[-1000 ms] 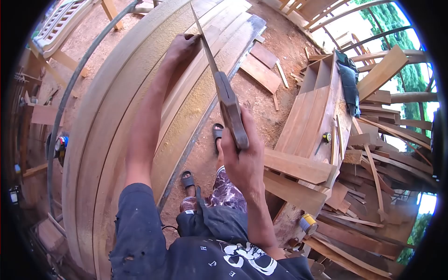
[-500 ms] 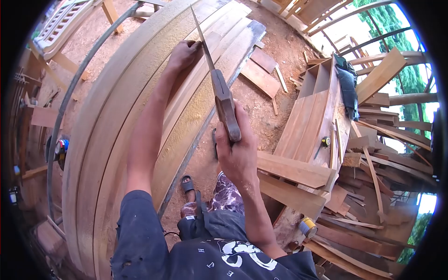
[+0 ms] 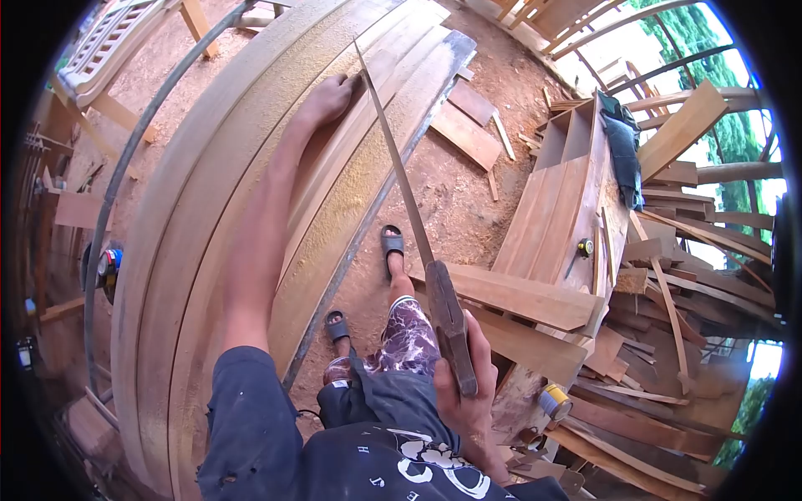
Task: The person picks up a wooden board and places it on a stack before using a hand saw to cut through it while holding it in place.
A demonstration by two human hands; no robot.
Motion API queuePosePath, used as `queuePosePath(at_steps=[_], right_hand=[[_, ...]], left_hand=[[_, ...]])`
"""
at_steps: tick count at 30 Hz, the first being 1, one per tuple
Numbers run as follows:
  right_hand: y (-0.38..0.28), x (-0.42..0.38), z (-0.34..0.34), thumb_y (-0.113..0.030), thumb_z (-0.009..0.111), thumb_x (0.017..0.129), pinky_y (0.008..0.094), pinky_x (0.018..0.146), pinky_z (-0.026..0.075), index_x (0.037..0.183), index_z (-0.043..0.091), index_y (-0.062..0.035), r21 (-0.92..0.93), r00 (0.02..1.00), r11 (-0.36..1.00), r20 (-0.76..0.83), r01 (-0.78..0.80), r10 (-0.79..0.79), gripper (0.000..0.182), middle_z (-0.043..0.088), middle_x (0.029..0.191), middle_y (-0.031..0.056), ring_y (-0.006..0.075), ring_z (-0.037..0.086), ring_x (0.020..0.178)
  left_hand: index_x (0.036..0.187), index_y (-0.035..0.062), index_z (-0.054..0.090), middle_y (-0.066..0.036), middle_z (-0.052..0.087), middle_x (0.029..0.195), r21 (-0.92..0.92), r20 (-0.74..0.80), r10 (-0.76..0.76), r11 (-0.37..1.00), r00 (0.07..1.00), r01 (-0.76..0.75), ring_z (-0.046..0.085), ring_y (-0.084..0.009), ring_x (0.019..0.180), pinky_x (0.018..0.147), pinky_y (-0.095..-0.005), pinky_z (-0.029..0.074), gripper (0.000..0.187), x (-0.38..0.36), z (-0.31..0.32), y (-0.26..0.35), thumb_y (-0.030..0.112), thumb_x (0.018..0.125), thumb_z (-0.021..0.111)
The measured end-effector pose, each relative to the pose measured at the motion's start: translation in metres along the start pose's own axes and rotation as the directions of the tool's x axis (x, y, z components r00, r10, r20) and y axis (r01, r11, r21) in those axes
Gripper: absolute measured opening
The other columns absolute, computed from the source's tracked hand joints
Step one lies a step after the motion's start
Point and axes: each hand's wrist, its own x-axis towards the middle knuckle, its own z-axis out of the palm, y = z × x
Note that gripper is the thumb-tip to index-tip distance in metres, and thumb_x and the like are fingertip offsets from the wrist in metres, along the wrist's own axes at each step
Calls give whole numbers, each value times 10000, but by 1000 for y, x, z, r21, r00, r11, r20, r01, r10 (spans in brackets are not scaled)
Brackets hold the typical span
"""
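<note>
My right hand [image 3: 469, 386] is wrapped round the dark wooden handle of a handsaw [image 3: 452, 327]. The long thin blade points up and away, its tip near my other hand, over the planks. Toward the far end of the work, my left hand [image 3: 331, 98] has its fingers curled at the edge of a wooden plank [image 3: 322, 194], pressing down on it. Several long planks [image 3: 209, 179] lie side by side under my left arm. Yellow sawdust [image 3: 338, 209] is scattered over their tops.
To the right stands a long wooden box-like piece [image 3: 547, 204] with a tape measure [image 3: 585, 247] on it. Thick boards [image 3: 518, 296] jut out near my right arm. A yellow-labelled can [image 3: 555, 402] sits close by. Offcuts [image 3: 668, 334] are piled at the far right.
My right hand has drawn the saw back toward my body and lower right, exposing more of the blade and my foot. My left hand stays at nearly the same place on the plank.
</note>
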Motion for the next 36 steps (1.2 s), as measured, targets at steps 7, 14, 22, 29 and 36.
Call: queuePosePath(at_steps=[7,14,22,29,36], right_hand=[[11,134,64,-100,580,975,356,647,529,1488,400,-26,110,998,993,-55,40,-34,548,689,904,181,194,671,703],[5,151,69,-131,575,986,383,640,518,1473,414,-61,80,990,992,-108,97,-88,517,640,790,196,268,647,650],[7,33,18,-43,601,929,352,742,571,1489,404,1,18,999,999,-26,33,-33,596,708,1088,226,262,750,881],[17,52,32,-67,601,942,352,694,558,1487,395,22,34,996,997,-45,73,-72,590,717,1036,201,215,728,820],[19,162,84,-136,581,980,402,603,510,1483,413,-49,80,984,988,-131,135,-124,538,650,794,170,242,648,632]], left_hand=[[1315,-23,594,-253,619,1331,16,56,-28,999,998,27,598,-368,1228,1059,-423,434,552,-1,1,-2,433,1073,399],[1391,-34,519,-241,637,1267,76,12,39,996,999,-39,609,-293,1169,1026,-382,449,830,-53,-9,3,477,791,782],[1486,-39,418,-248,500,1470,-133,303,-80,983,950,126,519,-310,1331,1136,-343,370,902,-81,-26,-1,265,716,774],[1481,-53,417,-257,526,1431,37,152,-47,998,987,42,529,-320,1313,1145,-342,375,892,-88,-28,6,282,727,755],[1489,-63,397,-252,505,1447,-113,298,-51,990,953,88,486,-317,1353,1171,-338,326,905,-80,-28,-7,261,732,774]])
